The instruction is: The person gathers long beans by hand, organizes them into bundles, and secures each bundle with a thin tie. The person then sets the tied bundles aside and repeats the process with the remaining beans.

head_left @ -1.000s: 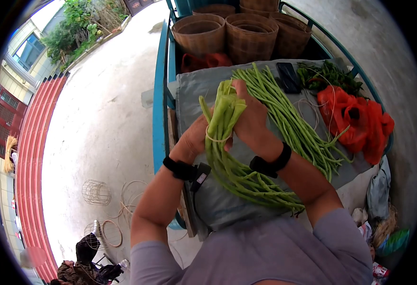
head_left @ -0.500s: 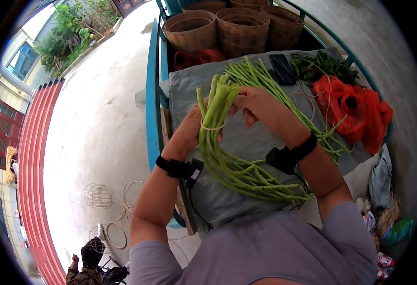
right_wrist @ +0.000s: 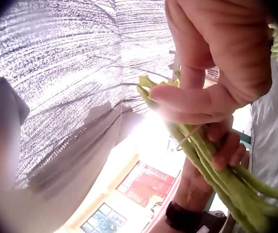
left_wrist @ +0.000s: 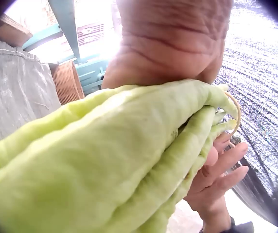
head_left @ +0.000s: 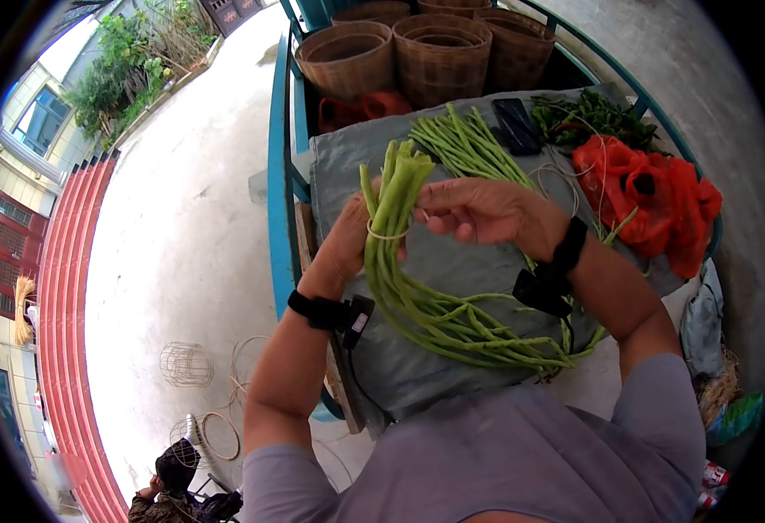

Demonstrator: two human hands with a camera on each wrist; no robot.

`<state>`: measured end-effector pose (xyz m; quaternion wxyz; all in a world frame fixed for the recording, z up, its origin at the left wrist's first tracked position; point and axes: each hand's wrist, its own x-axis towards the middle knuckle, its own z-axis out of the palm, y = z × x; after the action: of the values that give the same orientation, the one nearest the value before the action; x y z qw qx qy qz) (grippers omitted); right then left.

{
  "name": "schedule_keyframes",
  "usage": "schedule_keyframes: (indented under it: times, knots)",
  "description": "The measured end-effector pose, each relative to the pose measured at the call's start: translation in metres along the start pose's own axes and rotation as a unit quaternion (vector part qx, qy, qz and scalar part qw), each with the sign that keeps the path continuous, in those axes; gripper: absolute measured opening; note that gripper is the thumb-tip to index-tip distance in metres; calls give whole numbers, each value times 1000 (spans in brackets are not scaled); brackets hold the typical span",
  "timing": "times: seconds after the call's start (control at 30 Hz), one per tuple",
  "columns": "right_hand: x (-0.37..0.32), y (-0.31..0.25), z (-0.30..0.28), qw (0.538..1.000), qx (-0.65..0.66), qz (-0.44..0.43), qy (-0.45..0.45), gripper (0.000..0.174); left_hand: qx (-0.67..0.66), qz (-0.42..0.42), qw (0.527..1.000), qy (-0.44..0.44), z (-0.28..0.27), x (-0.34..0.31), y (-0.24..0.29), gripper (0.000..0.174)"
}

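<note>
My left hand [head_left: 344, 237] grips a bundle of yardlong beans [head_left: 391, 196] near its upper end, its fingers partly hidden behind the stems. A thin pale band [head_left: 387, 234] circles the bundle just below the trimmed ends. The long tails curve down and right over the grey cloth. From the right, my right hand [head_left: 478, 207] pinches at the bundle's edge above the band, thumb and forefinger close together; in the right wrist view its thumb [right_wrist: 182, 99] lies across the bean ends. The left wrist view shows the beans [left_wrist: 105, 155] close up, with the right hand [left_wrist: 214, 184] beyond them.
More long beans [head_left: 465, 144] lie on the grey cloth [head_left: 452, 261] behind the right hand. Near them are a dark phone [head_left: 516, 126], green peppers [head_left: 592, 120] and a red plastic bag [head_left: 648, 200]. Woven baskets [head_left: 442, 57] stand at the back of the cart, inside its blue rail [head_left: 280, 174].
My right hand has moved from the top of the bundle down to its right side, with the forearm swung outward. The left hand keeps its grip, and the bean ends show more.
</note>
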<state>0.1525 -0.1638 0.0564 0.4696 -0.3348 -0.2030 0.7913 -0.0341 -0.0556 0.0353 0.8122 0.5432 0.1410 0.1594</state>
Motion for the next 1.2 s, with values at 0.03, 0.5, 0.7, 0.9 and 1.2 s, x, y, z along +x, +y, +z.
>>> schedule_keyframes:
  times: [0.03, 0.5, 0.7, 0.9, 1.2]
  knots:
    - [1, 3, 0, 1000, 14, 1, 2, 19, 1, -3, 1000, 3, -1, 0, -1, 34]
    - [11, 34, 5, 991, -90, -91, 43, 23, -67, 8, 998, -13, -4, -2, -6, 39]
    - [12, 41, 16, 896, -332, -215, 199, 30, -24, -10, 1000, -8, 0, 2, -8, 37]
    - [21, 51, 8, 946, -161, -225, 171, 31, -11, -19, 1000, 19, 4, 0, -7, 39]
    - [14, 58, 8, 959, -104, -240, 105, 19, -74, 22, 996, 41, -8, 2, -11, 28]
